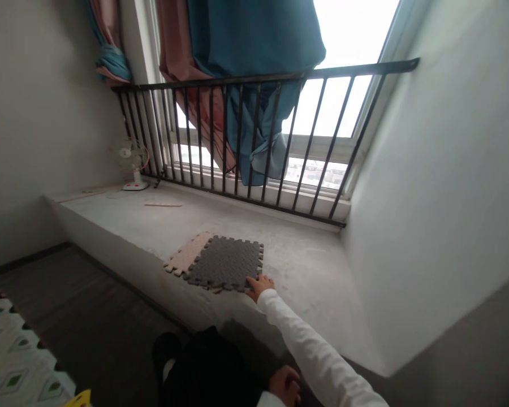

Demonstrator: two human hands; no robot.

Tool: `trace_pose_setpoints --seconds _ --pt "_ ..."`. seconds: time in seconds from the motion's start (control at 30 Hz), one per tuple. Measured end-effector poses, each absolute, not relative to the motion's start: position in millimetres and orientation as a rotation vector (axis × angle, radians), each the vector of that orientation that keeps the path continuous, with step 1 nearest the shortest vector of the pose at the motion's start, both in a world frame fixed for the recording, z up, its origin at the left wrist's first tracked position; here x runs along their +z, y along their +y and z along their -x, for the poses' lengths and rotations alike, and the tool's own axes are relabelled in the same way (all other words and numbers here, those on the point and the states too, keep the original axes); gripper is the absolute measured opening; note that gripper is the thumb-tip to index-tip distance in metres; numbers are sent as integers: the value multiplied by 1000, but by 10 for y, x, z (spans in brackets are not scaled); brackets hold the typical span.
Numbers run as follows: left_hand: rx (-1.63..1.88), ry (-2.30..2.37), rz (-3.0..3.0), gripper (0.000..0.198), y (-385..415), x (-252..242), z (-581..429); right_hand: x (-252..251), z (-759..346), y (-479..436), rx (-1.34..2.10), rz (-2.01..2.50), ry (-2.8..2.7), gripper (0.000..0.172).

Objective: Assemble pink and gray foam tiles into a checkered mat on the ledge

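Your right hand (259,286): fingers open, on near edge of gray mat (224,263) | Mat: flat on ledge (110,226), just past those fingers | Your left hand (285,385): farther from mat, curled, cannot tell if holding

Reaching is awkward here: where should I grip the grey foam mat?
Take the grey foam mat by its near toothed edge, from the front, where your right hand already touches. It lies flat on the concrete ledge, so that edge is closest, and its teeth likely offer a lip to pinch.
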State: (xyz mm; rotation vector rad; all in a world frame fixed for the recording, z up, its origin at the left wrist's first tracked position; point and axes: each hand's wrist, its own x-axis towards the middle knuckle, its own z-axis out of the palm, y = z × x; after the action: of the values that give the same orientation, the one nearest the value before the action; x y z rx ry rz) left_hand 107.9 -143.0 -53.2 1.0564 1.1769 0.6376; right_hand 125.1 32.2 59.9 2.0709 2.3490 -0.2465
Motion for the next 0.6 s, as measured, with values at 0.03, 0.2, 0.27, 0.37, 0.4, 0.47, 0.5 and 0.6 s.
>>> trace_pose_setpoints --seconds 0.03,0.2,0.27,0.37,0.4,0.47,0.5,0.6 --pt "657 1181 -1101 13 -1348 -542 -1133 600 -1497 218 -235 -2079 2308 49" --pt "743 1224 -1190 22 -1301 -556 -1239 525 -2604 -417 -214 -2193 1968 57" --pt "753 1216 -1176 21 -1343 -544 -1231 476 -2909 -659 -210 -2238 1858 57" --pt "764 1204 -1170 20 -1378 -522 -1213 389 -3217 -940 -206 -2295 1754 57" --pt "770 1204 -1174 20 -1382 -517 -1206 354 -3291 -1008 -206 -2320 1728 57" --pt "785 1203 -1179 19 -1385 -510 -1190 279 -3410 -1106 -217 -2373 1672 59" --pt "794 1202 -1179 19 -1385 -509 -1182 240 -3459 -1138 -227 -2396 1644 59" --pt "806 1197 -1167 18 -1388 -508 -1161 148 -3573 -1184 -255 -2445 1562 57"
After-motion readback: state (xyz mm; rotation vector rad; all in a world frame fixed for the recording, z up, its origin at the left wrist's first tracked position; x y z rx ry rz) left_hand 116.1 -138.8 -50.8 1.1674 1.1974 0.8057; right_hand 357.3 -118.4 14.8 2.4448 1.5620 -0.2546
